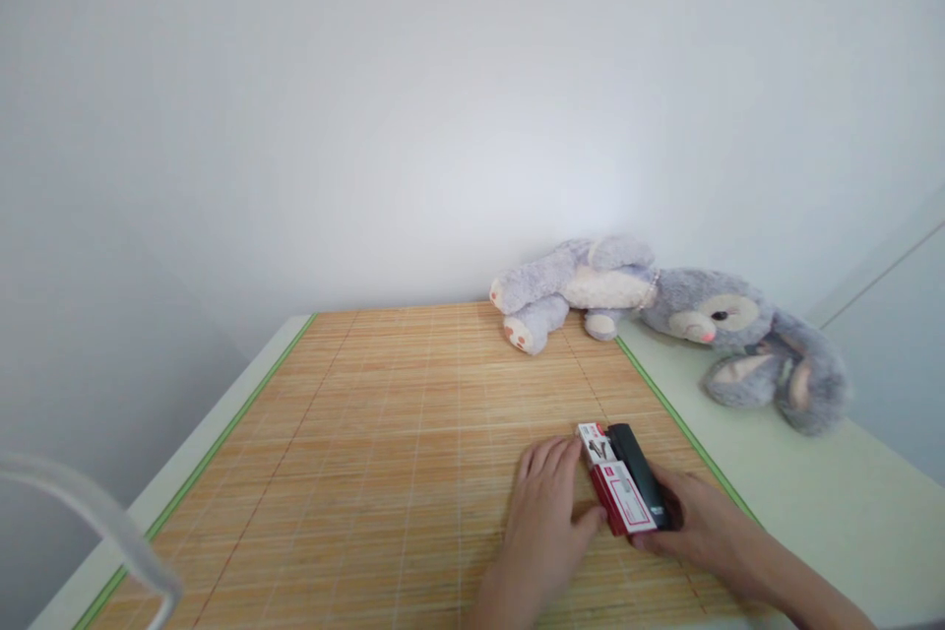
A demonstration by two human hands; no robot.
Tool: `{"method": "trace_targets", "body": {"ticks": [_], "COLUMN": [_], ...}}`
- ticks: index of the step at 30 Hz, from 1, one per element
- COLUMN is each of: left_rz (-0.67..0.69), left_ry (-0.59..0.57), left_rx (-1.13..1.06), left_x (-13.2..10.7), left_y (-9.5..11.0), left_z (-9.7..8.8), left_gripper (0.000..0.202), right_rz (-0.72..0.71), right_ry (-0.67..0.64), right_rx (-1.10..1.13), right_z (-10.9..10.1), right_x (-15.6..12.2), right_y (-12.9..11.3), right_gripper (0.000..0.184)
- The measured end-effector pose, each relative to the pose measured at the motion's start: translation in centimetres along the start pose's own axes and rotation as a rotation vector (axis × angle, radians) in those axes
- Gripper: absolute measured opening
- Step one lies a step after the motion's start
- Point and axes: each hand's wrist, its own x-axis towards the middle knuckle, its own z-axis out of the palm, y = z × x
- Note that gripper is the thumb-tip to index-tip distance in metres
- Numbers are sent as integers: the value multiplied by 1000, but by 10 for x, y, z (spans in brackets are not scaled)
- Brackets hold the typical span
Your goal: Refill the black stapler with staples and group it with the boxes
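A black stapler (636, 474) lies at a slant on the bamboo mat, its far end pointing away from me. Pressed along its left side are a small white box (597, 444) with a picture printed on it and, nearer me, a red-and-white box (624, 497). My left hand (544, 512) rests to their left, fingers stretched forward and thumb apart; its index fingertip and thumb touch the sides of the boxes. My right hand (698, 524) is closed around the stapler's near end from the right, its thumb by the red-and-white box's near edge. Some of its fingers are hidden.
The bamboo mat (384, 433) with green edging covers much of a pale table (834, 502). A grey plush rabbit (612, 287) lies on its side at the back right, against the wall. A white curved cord or bar (95, 502) crosses the lower left.
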Motion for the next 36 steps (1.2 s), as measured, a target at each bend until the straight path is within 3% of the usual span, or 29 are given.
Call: {"method": "trace_targets", "body": {"ticks": [30, 32, 36], "left_rz": [18, -17, -92], "left_ry": [-5, 33, 100], "left_rx": [31, 29, 24], "left_x": [2, -4, -35], "left_y": [-3, -2, -2], "left_z": [0, 1, -1], "left_gripper": [75, 70, 63], "right_rz": [-31, -30, 17], "right_ry": [-12, -16, 12], "right_rx": [-58, -41, 65], "right_z": [-5, -5, -2], "right_x": [5, 5, -2], "right_y": [-5, -6, 2], "right_gripper": [39, 45, 87]}}
